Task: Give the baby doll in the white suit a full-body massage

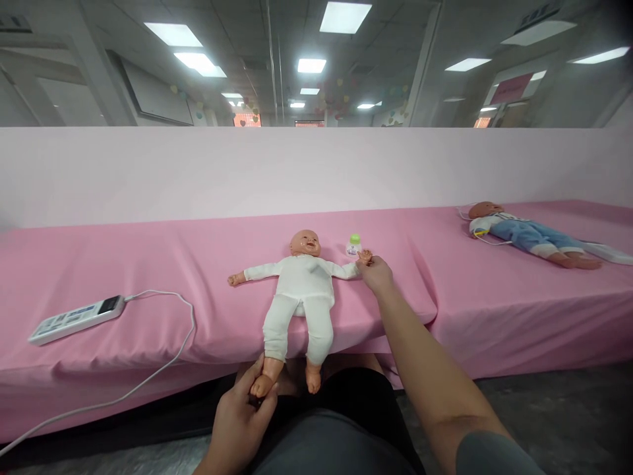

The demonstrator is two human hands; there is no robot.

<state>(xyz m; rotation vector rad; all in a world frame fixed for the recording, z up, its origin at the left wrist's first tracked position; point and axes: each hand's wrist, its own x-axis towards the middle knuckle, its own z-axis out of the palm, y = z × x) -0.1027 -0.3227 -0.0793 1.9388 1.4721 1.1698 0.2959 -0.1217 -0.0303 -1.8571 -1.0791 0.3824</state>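
Observation:
A baby doll point(304, 280) in a white top and white leggings lies on its back on the pink-covered table point(217, 237). Its arms are stretched out and its feet hang past the near edge. My left hand point(242, 409) is closed around the doll's foot on the left of the view. At the other side, my right hand point(377, 274) grips the doll's wrist, with the small doll hand showing above my fingers. Just behind that hand stands a small white bottle point(353, 245) with a green cap.
A white controller or remote point(79, 320) lies on the left, its white cable point(190, 323) running over the table's front edge. Another doll point(531, 237) in blue trousers, with thin tubing, lies at the far right. A white wall point(247, 171) topped by glass stands behind.

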